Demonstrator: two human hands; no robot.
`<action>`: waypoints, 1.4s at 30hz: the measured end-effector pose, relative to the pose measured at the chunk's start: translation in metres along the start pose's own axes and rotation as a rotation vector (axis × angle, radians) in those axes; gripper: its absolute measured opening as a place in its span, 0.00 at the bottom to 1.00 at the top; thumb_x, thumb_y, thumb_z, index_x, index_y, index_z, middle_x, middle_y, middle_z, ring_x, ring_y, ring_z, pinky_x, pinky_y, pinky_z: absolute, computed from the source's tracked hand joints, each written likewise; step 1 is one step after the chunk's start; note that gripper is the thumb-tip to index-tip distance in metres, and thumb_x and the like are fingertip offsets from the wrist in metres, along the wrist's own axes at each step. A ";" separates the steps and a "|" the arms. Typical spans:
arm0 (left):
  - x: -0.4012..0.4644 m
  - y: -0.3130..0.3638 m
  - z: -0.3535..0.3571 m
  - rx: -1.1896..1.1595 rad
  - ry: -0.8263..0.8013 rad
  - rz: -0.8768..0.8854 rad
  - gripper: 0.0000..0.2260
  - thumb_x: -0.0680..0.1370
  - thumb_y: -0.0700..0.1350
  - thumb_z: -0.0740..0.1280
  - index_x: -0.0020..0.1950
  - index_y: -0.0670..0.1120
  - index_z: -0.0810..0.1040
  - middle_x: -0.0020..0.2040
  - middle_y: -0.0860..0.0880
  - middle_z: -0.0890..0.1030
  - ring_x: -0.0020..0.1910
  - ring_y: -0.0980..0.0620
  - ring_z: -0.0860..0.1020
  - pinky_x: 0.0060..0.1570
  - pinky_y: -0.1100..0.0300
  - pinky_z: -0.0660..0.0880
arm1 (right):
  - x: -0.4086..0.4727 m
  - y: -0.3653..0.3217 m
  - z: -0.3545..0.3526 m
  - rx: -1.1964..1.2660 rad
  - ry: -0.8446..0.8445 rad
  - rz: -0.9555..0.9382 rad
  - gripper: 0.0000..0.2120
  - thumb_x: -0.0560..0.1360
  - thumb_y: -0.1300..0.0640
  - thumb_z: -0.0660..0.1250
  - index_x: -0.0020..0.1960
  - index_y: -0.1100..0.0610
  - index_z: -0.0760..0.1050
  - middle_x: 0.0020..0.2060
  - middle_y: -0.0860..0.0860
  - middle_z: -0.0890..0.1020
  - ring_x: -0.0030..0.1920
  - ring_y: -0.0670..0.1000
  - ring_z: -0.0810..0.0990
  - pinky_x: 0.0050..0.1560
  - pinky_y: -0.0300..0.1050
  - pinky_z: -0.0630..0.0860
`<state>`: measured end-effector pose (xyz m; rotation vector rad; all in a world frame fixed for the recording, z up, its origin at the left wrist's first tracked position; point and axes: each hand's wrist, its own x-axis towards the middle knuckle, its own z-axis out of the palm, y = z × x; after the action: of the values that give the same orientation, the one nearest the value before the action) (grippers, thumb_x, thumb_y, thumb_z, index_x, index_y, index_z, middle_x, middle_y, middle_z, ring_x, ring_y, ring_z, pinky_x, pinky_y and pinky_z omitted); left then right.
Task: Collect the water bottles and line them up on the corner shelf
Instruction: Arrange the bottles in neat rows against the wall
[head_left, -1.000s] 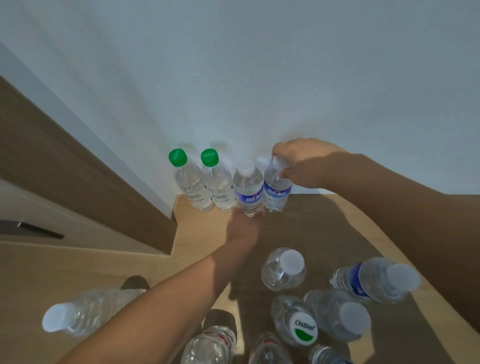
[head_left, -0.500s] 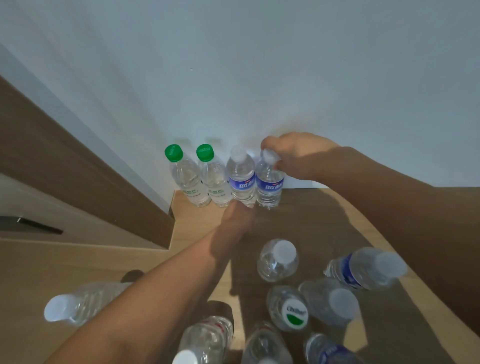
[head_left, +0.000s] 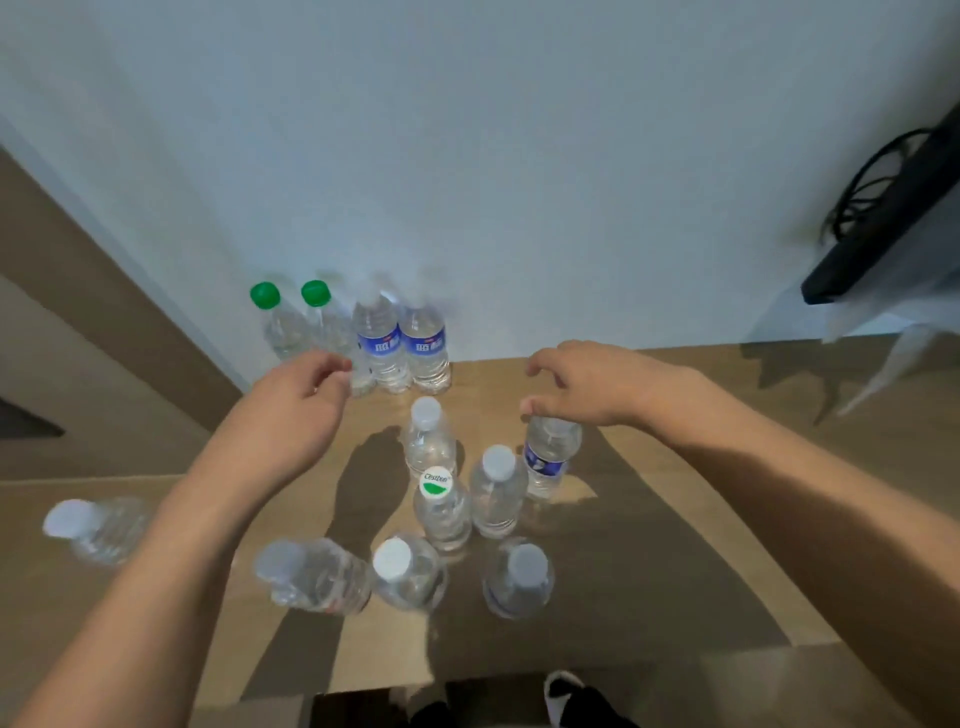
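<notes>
Both hands hang over the wooden shelf (head_left: 649, 519). Left hand (head_left: 291, 410) has loosely curled fingers and holds nothing. Right hand (head_left: 587, 384) curls its fingers above the cap of a blue-label bottle (head_left: 548, 457); whether it touches, I cannot tell. Four bottles (head_left: 400, 343) stand lined against the wall (head_left: 519, 156); others (head_left: 441, 509) stand nearer.

A pale, plain wall (head_left: 519, 156) fills the upper field. At far right, a dark flat device (head_left: 893, 213) projects at a slant, with black cables (head_left: 862, 182) looped behind it and translucent plastic wrap (head_left: 883, 332) hanging below. A brown wood panel (head_left: 104, 312) runs diagonally at left. At the bottom edge, a black-and-white shoe (head_left: 571, 696) shows on the dark floor.
</notes>
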<state>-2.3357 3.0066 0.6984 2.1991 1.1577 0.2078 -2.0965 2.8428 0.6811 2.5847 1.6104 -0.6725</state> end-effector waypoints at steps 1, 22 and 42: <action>-0.020 0.014 -0.007 0.027 0.069 0.024 0.12 0.81 0.48 0.60 0.63 0.50 0.77 0.53 0.49 0.81 0.54 0.46 0.79 0.55 0.49 0.76 | -0.002 0.001 0.004 -0.014 -0.019 -0.011 0.28 0.75 0.37 0.63 0.70 0.51 0.68 0.63 0.53 0.75 0.62 0.55 0.74 0.59 0.49 0.71; -0.143 0.105 0.111 0.583 -0.063 0.142 0.14 0.79 0.59 0.60 0.53 0.49 0.71 0.45 0.49 0.79 0.45 0.47 0.78 0.39 0.55 0.71 | -0.093 0.060 -0.045 0.033 0.343 -0.285 0.15 0.74 0.41 0.65 0.50 0.53 0.71 0.49 0.53 0.79 0.47 0.56 0.76 0.40 0.46 0.68; -0.142 0.322 -0.194 0.802 0.847 0.052 0.16 0.75 0.55 0.65 0.34 0.46 0.67 0.32 0.49 0.71 0.36 0.45 0.73 0.28 0.60 0.61 | -0.213 -0.093 -0.313 -0.253 0.904 -0.303 0.13 0.72 0.47 0.65 0.35 0.54 0.69 0.33 0.49 0.75 0.29 0.49 0.73 0.31 0.40 0.67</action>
<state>-2.2800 2.8529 1.0655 2.9511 1.8651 0.8934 -2.1478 2.7805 1.0624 2.5911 2.1030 0.7995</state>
